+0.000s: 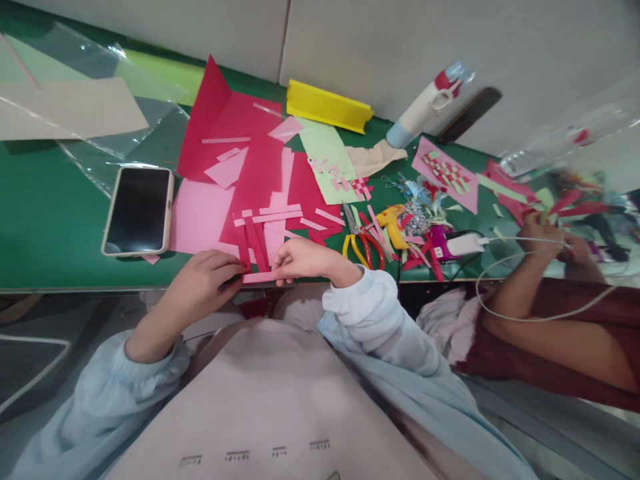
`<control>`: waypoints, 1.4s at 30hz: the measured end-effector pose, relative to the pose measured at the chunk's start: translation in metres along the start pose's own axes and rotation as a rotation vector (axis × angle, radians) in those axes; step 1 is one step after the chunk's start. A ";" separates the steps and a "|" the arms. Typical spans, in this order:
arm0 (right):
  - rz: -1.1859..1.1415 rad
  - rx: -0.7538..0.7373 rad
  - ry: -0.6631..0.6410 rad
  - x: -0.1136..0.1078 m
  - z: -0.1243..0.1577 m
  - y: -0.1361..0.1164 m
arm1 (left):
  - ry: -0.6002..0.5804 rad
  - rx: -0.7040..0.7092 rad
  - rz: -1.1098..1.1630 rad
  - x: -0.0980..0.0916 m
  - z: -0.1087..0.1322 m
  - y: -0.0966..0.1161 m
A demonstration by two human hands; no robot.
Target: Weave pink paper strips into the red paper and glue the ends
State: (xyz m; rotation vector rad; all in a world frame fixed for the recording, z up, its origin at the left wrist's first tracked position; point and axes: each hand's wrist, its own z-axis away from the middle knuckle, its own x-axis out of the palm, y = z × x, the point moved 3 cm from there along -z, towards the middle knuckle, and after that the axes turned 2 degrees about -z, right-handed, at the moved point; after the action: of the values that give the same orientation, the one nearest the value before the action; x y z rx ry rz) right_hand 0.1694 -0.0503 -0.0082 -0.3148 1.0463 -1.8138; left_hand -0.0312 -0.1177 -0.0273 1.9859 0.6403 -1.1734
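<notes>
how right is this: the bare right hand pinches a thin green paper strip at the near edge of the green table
The colour is wrong: in the head view, the bare right hand pinches a thin pink paper strip, not green, at the near edge of the green table.

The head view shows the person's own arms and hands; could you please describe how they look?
The left sleeve and right sleeve are pale blue, loose and gathered at the ends; the left hand and right hand are ungloved.
</notes>
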 end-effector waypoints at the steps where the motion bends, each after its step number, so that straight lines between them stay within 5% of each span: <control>1: 0.009 -0.003 -0.008 -0.001 0.000 0.000 | 0.008 0.007 -0.003 0.000 0.000 0.000; 8: 0.081 0.014 -0.088 -0.005 0.009 0.010 | 0.077 -0.005 0.042 -0.002 0.000 -0.001; 27: 0.305 -0.038 0.127 -0.003 0.000 -0.022 | 0.206 -0.023 0.002 -0.008 0.001 0.003; 42: 0.457 -0.197 0.122 -0.002 0.002 -0.027 | 0.120 0.035 -0.049 -0.010 -0.002 -0.006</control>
State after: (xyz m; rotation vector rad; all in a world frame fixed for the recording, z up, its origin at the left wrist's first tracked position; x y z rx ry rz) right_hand 0.1550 -0.0461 0.0140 -0.0706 1.2692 -1.3363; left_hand -0.0384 -0.1130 -0.0197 2.0929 0.7373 -1.1068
